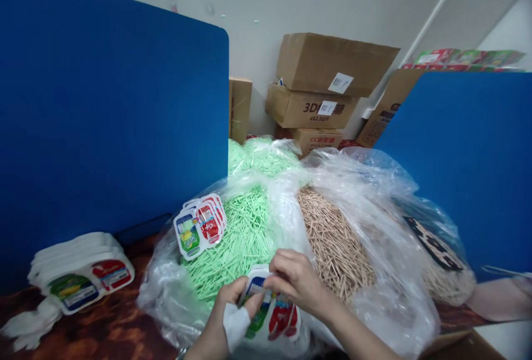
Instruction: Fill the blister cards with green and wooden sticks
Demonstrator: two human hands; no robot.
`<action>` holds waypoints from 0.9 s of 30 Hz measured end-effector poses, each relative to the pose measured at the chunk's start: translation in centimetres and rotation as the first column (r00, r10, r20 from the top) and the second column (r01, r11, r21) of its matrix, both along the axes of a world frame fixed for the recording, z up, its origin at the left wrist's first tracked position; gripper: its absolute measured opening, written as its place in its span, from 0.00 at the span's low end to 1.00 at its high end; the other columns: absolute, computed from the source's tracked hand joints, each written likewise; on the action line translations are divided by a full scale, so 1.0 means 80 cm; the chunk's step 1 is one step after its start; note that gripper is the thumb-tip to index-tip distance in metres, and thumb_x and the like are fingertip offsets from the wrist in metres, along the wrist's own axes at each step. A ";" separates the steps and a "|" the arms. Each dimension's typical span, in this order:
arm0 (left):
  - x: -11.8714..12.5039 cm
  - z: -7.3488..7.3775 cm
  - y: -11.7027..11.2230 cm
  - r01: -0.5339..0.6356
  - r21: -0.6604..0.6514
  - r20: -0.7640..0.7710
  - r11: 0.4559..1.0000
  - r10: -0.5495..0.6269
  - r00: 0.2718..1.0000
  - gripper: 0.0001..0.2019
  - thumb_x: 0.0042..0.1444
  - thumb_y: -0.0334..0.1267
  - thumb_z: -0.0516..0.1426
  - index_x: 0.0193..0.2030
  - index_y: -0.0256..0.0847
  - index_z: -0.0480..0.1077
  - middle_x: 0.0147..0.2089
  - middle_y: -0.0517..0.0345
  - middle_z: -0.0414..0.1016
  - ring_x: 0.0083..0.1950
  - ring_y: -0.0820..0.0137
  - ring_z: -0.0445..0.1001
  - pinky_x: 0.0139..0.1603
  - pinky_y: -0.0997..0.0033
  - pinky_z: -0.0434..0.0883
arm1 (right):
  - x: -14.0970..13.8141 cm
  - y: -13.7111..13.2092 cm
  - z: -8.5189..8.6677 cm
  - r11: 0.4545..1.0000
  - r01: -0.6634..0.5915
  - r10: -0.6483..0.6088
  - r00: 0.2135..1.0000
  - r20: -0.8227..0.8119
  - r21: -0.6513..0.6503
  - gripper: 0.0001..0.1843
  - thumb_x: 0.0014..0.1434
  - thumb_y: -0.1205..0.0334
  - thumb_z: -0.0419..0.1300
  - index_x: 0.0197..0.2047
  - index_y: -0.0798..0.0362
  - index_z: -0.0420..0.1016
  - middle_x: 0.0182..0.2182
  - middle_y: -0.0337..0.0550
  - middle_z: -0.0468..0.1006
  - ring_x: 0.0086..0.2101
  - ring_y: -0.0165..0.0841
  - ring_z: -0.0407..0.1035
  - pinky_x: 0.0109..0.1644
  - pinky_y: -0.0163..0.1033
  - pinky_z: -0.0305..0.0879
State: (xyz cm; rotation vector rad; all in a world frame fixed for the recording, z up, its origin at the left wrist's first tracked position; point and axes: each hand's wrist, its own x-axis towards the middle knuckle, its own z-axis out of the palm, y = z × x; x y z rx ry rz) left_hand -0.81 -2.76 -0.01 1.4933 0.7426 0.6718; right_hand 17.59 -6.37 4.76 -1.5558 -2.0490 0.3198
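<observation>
My left hand (pixel 233 310), with white wrap around the thumb area, grips a die-cut printed card (pixel 284 318) showing a green and a red bottle picture. Closed over the card's upper part is my right hand (pixel 297 279), its fingertips pinched together; what they hold is hidden. Both hands are low over an open plastic bag of thin green sticks (pixel 245 224). A fanned pile of similar cards (pixel 199 227) rests on those sticks. Just right of them, thin brown sticks (pixel 332 243) fill another open clear bag (pixel 390 271).
A stack of white-edged printed cards (pixel 78 277) lies at left beside a crumpled white tissue (pixel 31 324). Blue partitions (pixel 112 99) rise on both sides. Cardboard boxes (pixel 328 63) are stacked behind the bags. A black patterned piece (pixel 432 243) lies at the right bag.
</observation>
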 end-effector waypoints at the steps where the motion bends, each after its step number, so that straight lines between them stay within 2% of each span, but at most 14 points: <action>1: -0.006 -0.001 0.001 0.017 0.011 -0.028 1.000 -0.017 0.999 0.10 0.56 0.41 0.57 0.30 0.36 0.70 0.25 0.63 0.63 0.28 0.73 0.59 0.29 0.75 0.60 | -0.008 0.001 -0.001 1.000 -0.001 0.001 1.000 0.002 0.003 0.20 0.63 0.49 0.54 0.25 0.53 0.68 0.22 0.38 0.67 0.26 0.30 0.62 0.30 0.34 0.54; 3: -0.016 -0.007 0.004 0.051 0.040 -0.073 0.998 -0.048 0.996 0.09 0.56 0.40 0.57 0.30 0.37 0.71 0.26 0.62 0.64 0.29 0.71 0.61 0.31 0.75 0.61 | -0.019 0.000 0.001 1.000 -0.024 0.024 0.999 0.031 -0.012 0.18 0.65 0.54 0.51 0.27 0.53 0.69 0.23 0.40 0.69 0.27 0.30 0.63 0.32 0.35 0.56; 5: -0.024 -0.014 0.006 0.058 0.095 -0.121 0.994 -0.047 0.992 0.12 0.56 0.39 0.57 0.23 0.37 0.68 0.24 0.63 0.61 0.29 0.71 0.60 0.30 0.75 0.60 | -0.022 -0.003 0.006 0.995 -0.081 0.083 0.996 0.028 -0.057 0.15 0.65 0.57 0.50 0.31 0.54 0.71 0.26 0.41 0.71 0.29 0.31 0.65 0.34 0.36 0.59; 7: -0.028 -0.021 0.008 0.011 0.157 -0.168 0.988 0.016 0.986 0.15 0.54 0.37 0.58 0.19 0.38 0.63 0.23 0.64 0.59 0.27 0.72 0.59 0.28 0.75 0.58 | -0.016 0.002 0.008 0.981 -0.144 0.132 0.987 -0.096 -0.131 0.13 0.66 0.59 0.49 0.37 0.52 0.72 0.30 0.42 0.74 0.32 0.32 0.68 0.36 0.36 0.63; 8: -0.029 -0.025 0.009 -0.021 0.182 -0.182 0.983 0.054 0.982 0.15 0.53 0.37 0.59 0.18 0.38 0.62 0.22 0.64 0.59 0.27 0.72 0.60 0.28 0.75 0.58 | -0.010 0.009 0.007 0.977 -0.138 0.110 0.979 -0.170 -0.165 0.12 0.66 0.60 0.48 0.41 0.52 0.72 0.33 0.43 0.75 0.34 0.32 0.69 0.37 0.36 0.64; 10: -0.030 -0.035 0.011 -0.056 0.229 -0.165 0.972 0.096 0.982 0.14 0.52 0.38 0.60 0.19 0.38 0.63 0.23 0.63 0.62 0.26 0.72 0.62 0.28 0.74 0.60 | 0.002 0.031 -0.004 0.968 -0.009 -0.035 0.985 -0.171 -0.251 0.15 0.67 0.60 0.45 0.49 0.50 0.70 0.40 0.44 0.76 0.39 0.31 0.71 0.40 0.36 0.67; 11: -0.030 -0.040 0.012 -0.058 0.264 -0.140 0.963 0.098 0.985 0.14 0.51 0.38 0.61 0.19 0.39 0.63 0.23 0.62 0.64 0.26 0.71 0.63 0.28 0.74 0.61 | 0.006 0.046 -0.012 0.953 0.129 -0.149 0.988 -0.051 -0.273 0.16 0.68 0.60 0.44 0.49 0.51 0.70 0.42 0.45 0.76 0.41 0.32 0.71 0.42 0.36 0.67; 12: -0.030 -0.047 0.013 -0.054 0.304 -0.112 0.951 0.092 0.990 0.13 0.50 0.37 0.61 0.19 0.39 0.64 0.23 0.61 0.65 0.25 0.71 0.64 0.28 0.74 0.61 | 0.009 0.062 -0.022 0.914 0.257 -0.218 0.964 0.152 -0.313 0.16 0.67 0.60 0.44 0.46 0.51 0.72 0.41 0.45 0.76 0.41 0.33 0.71 0.45 0.37 0.66; 15: -0.029 -0.068 0.017 -0.072 0.396 -0.034 0.916 0.094 0.995 0.13 0.49 0.38 0.62 0.19 0.39 0.65 0.22 0.59 0.67 0.25 0.70 0.66 0.27 0.74 0.62 | 0.006 0.107 -0.053 0.845 0.407 -0.284 0.892 0.353 -0.348 0.13 0.59 0.60 0.55 0.39 0.59 0.76 0.39 0.57 0.76 0.40 0.44 0.73 0.44 0.46 0.67; 18: -0.028 -0.085 0.023 -0.138 0.418 0.016 0.898 0.145 0.989 0.14 0.50 0.41 0.61 0.19 0.39 0.66 0.21 0.58 0.68 0.24 0.70 0.66 0.26 0.74 0.62 | -0.007 0.133 -0.075 0.801 0.475 -0.310 0.849 0.428 -0.363 0.17 0.54 0.58 0.59 0.41 0.63 0.76 0.41 0.64 0.75 0.42 0.50 0.72 0.43 0.49 0.67; 21: -0.026 -0.096 0.028 -0.169 0.395 0.029 0.903 0.172 0.985 0.17 0.49 0.46 0.62 0.18 0.39 0.66 0.21 0.59 0.66 0.23 0.71 0.65 0.24 0.74 0.61 | -0.016 0.140 -0.086 0.767 0.501 -0.305 0.834 0.459 -0.401 0.20 0.51 0.55 0.61 0.42 0.62 0.76 0.43 0.64 0.75 0.43 0.51 0.72 0.43 0.50 0.67; 24: -0.021 -0.097 0.033 -0.181 0.348 0.019 0.920 0.186 0.982 0.18 0.48 0.49 0.62 0.17 0.38 0.67 0.20 0.60 0.65 0.22 0.71 0.64 0.24 0.74 0.60 | -0.015 0.139 -0.091 0.747 0.502 -0.309 0.843 0.441 -0.437 0.15 0.52 0.58 0.59 0.40 0.59 0.77 0.42 0.60 0.76 0.41 0.48 0.73 0.42 0.48 0.67; 27: -0.017 -0.089 0.039 -0.195 0.292 0.017 0.936 0.198 0.980 0.18 0.49 0.48 0.61 0.17 0.39 0.66 0.20 0.60 0.63 0.23 0.71 0.62 0.24 0.74 0.58 | -0.006 0.137 -0.093 0.757 0.476 -0.336 0.871 0.359 -0.448 0.12 0.56 0.60 0.55 0.37 0.58 0.76 0.39 0.57 0.77 0.39 0.45 0.73 0.42 0.46 0.66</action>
